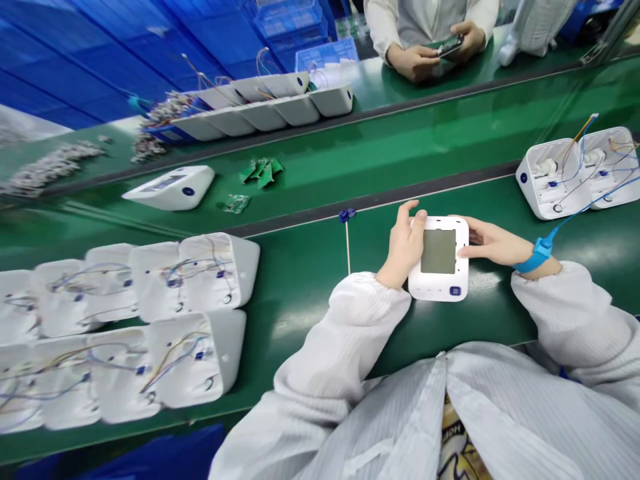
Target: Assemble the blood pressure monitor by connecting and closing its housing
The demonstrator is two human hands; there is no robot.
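Note:
Between my two hands is a white monitor (439, 252), a rounded box with a grey screen and a dark blue button near its lower right corner. My left hand (404, 243) grips its left edge, thumb at the upper left corner and index finger pointing up. On the right edge, my right hand (487, 241) has its thumb on the front, with the other fingers partly hidden behind. A blue wrist strap (539, 257) with a cord circles my right wrist. Left of my left hand, a thin stick (348, 247) lies on the green bench, small blue parts (347, 215) at its top.
Two rows of open white housings (227, 360) with wires stand at left; two more housings (555, 180) stand at right. Beyond the dark rail are a white unit (173, 189) and green circuit boards (263, 171). Across the bench, a co-worker's hands (415, 63) hold a circuit board.

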